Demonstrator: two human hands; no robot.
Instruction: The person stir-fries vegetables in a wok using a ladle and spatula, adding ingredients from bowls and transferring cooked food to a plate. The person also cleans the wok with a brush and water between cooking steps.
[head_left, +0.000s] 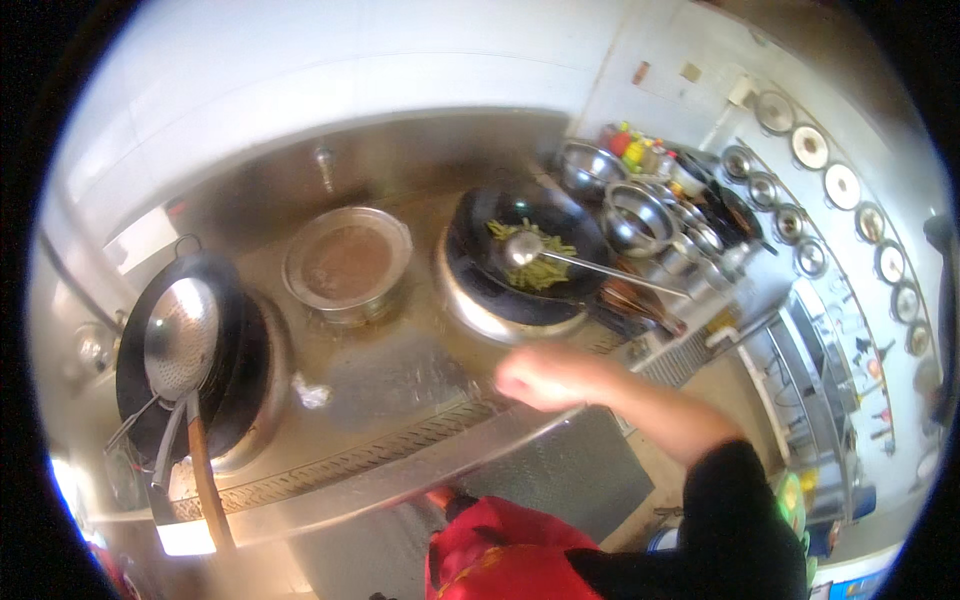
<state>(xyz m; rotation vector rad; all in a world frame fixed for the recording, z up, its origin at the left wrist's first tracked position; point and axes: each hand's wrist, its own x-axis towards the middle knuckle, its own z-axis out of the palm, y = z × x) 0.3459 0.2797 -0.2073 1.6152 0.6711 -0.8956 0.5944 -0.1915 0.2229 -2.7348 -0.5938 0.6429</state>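
My right hand (541, 377), blurred, is curled over the front of the steel range; nothing shows in it. A small skin-coloured patch (441, 496) beside the red apron (510, 544) may be my left hand, mostly hidden below the range's edge. Beyond the right hand, a black wok (480, 259) sits on the right burner. Cut green vegetable pieces (541, 271) lie in it under a steel ladle (523, 248), whose long handle rests across the wok's right rim. Left of the wok, a round metal pot (294, 281) holds brownish liquid under a fine-looking surface.
At the left, a perforated skimmer (180, 337) with a wooden handle lies over another black wok (135, 322). Steel bowls (592, 169), seasoning containers and bottles (636, 154) crowd the right side. Crumpled whitish material (312, 393) lies on the range. Lids (841, 186) hang on the wall.
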